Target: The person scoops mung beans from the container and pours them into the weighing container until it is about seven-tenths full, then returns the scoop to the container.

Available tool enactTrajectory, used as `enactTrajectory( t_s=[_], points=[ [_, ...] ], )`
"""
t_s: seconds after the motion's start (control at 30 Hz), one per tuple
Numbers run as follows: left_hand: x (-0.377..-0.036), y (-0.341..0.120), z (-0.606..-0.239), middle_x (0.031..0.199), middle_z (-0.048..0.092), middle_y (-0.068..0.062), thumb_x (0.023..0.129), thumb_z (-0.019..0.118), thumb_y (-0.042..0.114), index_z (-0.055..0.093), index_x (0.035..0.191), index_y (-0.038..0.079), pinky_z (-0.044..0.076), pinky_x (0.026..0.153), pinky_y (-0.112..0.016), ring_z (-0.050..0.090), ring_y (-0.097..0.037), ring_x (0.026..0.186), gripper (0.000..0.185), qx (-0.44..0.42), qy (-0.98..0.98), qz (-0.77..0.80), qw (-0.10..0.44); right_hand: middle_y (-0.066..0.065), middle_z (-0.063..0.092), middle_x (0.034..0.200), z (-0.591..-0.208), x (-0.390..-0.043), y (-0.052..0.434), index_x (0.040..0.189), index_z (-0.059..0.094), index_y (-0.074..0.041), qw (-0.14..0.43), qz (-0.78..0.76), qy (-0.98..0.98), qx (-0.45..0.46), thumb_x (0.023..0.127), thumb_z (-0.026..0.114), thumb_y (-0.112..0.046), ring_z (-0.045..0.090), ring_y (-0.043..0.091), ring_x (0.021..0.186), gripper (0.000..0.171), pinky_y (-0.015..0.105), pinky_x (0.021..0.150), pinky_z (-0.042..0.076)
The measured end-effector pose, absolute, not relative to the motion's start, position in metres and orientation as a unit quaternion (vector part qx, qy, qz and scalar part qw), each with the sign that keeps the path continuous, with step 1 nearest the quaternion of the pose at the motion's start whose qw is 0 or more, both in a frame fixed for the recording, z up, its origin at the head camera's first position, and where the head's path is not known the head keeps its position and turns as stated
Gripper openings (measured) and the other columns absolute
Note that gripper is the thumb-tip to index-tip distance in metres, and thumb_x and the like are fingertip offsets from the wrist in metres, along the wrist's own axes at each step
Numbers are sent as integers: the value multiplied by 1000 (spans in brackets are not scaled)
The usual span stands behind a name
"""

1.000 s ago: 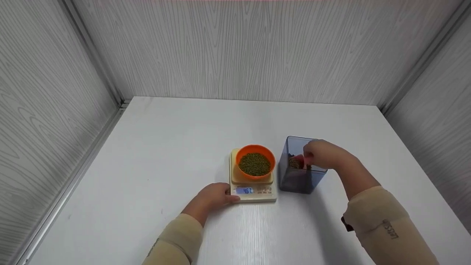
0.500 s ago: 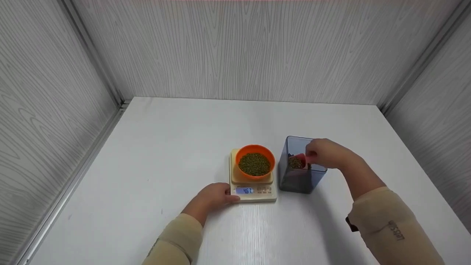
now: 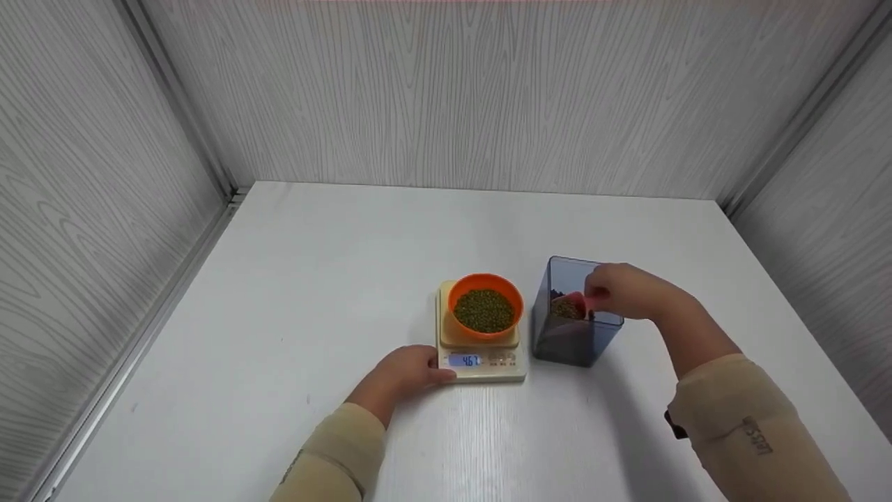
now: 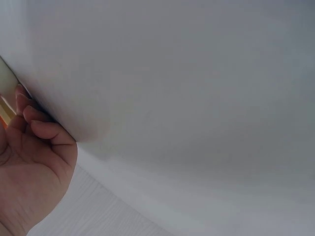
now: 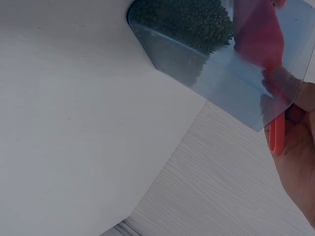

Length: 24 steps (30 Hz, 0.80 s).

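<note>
My left hand (image 3: pixel 404 369) grips the near left corner of a cream kitchen scale (image 3: pixel 514 375), thumb at its front edge and fingers curled along its side. On the scale stands an orange bowl (image 3: pixel 486 278) filled partway with green mung beans (image 3: pixel 484 311); the lit display reads 467. To the right, a tall see-through bluish container (image 3: pixel 561 345) holds more mung beans (image 5: pixel 184 22). My right hand (image 3: pixel 631 291) pinches the handle of a red scoop (image 5: pixel 258 34) inside the container's mouth. Beans fill the scoop's cup in the head view.
Scale and container stand close together on a white table (image 3: pixel 334 265). Grey wood-grain panels (image 3: pixel 446 97) rise behind the table and on both sides. A dark wristband piece (image 3: pixel 674 425) shows at the right sleeve.
My right hand and the scoop have shifted a little to the right, and the scoop's load of beans shows more. The container has slid slightly right. My left hand stays at the scale.
</note>
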<state>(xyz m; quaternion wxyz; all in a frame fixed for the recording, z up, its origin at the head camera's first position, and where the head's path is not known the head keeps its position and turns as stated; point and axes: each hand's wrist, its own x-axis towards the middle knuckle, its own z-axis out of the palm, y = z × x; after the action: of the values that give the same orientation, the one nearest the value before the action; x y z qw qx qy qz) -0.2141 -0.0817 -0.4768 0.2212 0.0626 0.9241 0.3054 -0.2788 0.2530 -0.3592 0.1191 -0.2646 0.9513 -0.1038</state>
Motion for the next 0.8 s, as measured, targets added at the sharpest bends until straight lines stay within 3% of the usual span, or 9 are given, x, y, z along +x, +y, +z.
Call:
enactTrajectory(
  t_s=[0.33, 0.8],
  points=[
    [-215, -81, -477, 73, 52, 1, 80, 64, 46, 57, 77, 15, 38, 71, -34, 47, -17, 74, 32, 71, 927, 295, 219, 2, 54, 80, -357, -273, 257, 87, 64, -8, 107, -103, 953, -263, 83, 64, -7, 48, 18, 75, 5, 33, 67, 43],
    [-214, -81, -476, 83, 56, 0, 80, 64, 46, 62, 91, 17, 40, 80, -39, 48, -18, 79, 31, 65, 925, 300, 223, 6, 56, 89, -356, -268, 267, 97, 63, -5, 93, -151, 961, -213, 84, 62, -6, 49, 21, 81, 13, 36, 72, 45]
  ],
)
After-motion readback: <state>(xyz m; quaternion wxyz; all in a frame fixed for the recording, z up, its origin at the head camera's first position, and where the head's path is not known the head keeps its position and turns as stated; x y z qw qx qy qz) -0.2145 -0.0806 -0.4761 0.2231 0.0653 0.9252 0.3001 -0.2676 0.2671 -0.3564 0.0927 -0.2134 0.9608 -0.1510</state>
